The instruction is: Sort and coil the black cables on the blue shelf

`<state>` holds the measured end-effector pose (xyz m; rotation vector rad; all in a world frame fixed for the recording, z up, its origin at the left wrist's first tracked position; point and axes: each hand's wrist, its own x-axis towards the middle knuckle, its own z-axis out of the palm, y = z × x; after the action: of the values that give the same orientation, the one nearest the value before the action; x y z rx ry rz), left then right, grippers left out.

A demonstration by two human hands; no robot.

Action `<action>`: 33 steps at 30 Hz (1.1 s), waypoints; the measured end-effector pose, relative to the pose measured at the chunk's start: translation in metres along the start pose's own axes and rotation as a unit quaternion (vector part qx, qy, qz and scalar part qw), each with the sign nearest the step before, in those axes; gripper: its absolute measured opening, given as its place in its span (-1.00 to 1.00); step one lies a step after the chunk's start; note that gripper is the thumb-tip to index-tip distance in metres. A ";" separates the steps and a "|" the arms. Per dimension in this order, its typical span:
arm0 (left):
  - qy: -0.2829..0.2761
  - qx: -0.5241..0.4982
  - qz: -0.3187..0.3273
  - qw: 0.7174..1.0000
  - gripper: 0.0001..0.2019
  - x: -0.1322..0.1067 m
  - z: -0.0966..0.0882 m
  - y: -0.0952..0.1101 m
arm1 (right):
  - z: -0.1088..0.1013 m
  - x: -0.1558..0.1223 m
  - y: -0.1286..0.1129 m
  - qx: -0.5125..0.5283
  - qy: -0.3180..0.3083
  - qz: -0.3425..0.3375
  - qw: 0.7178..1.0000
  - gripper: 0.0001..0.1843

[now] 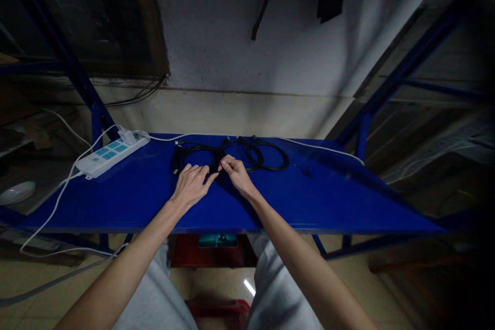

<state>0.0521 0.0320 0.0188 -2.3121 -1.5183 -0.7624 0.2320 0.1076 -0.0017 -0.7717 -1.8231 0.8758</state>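
A thin black cable (217, 155), rubber-sheathed and wound into two loose coils, lies flat on the blue metal surface (309, 191), close to its far edge and about midway along it. The right hand (236, 171) has its grip closed in a pinch on a strand where the coils meet. The left hand (191, 183) rests just beside it, grip open, fingers spread over the left coil, though in this dim light I cannot tell whether they press on it. The cable looks light, limp and a little springy, so the loops would likely slump unless held where the strands bunch together. A white power strip with blue sockets (110, 154) sits near the far left corner, and a white cord (325, 148) trails along the far edge.
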 end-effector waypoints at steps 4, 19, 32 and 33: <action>-0.008 0.020 -0.006 1.000 -0.59 -0.003 0.003 0.000 | 0.002 -0.003 -0.002 -0.002 0.000 -0.003 1.000 -0.54; -0.019 0.002 -0.072 0.997 -0.92 -0.005 0.002 -0.009 | 0.002 -0.014 -0.024 0.013 0.001 -0.048 0.999 -0.74; -0.014 0.020 -0.089 0.996 -0.92 -0.004 0.004 -0.007 | 0.010 -0.030 -0.038 -0.303 0.075 0.091 0.946 -0.41; -0.018 0.018 -0.089 0.996 -0.93 -0.004 0.004 -0.007 | 0.010 -0.030 -0.038 -0.302 0.055 0.090 0.947 -0.40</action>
<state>0.0457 0.0337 0.0128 -2.1985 -1.7565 -0.7332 0.2283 0.0601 0.0126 -1.3598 -1.9573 0.3581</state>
